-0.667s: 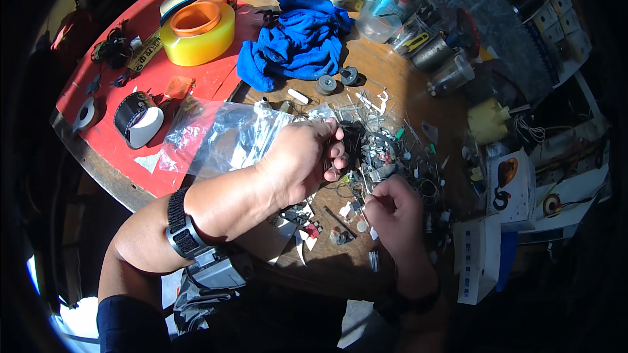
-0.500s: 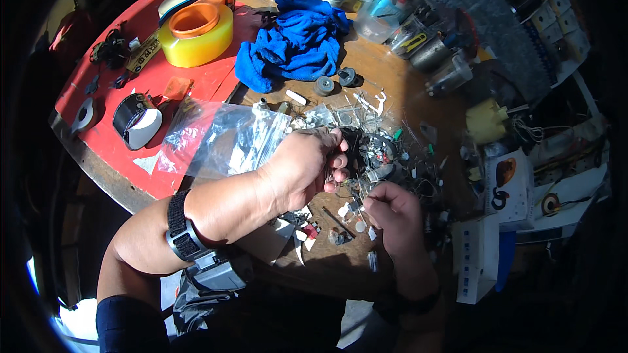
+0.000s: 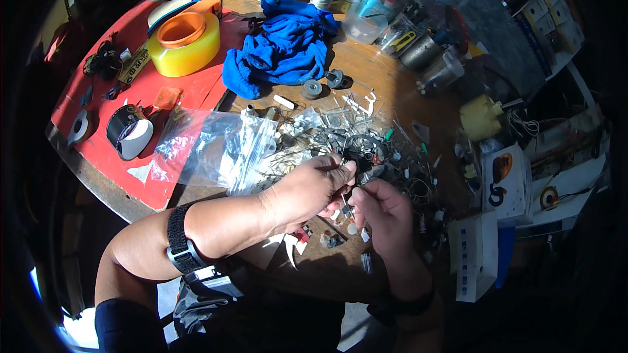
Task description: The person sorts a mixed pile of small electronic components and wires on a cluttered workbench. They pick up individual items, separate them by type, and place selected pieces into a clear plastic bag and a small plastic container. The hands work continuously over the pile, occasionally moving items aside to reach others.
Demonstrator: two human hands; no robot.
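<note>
My left hand is closed in a pinch at the near edge of a loose pile of small electronic parts and wires. A thin dark strand shows at its fingertips, too small to name. Close beside it on the right, my right hand is also pinched, with a thin sliver at its fingertips that I cannot make out. The fingertips of both hands nearly meet. A clear plastic bag lies flat to the left of the pile. Small white and red scraps lie below my left hand.
At the far left, a yellow tape roll stands on a red sheet. A crumpled blue cloth lies behind the pile. Clear containers of tools stand at the back right, and a white box sits at the right.
My left hand has dropped nearer and turned, drawing back from the pile. My right hand has shifted slightly left and down, so the fingertips are closer together. The whole view has shifted slightly.
</note>
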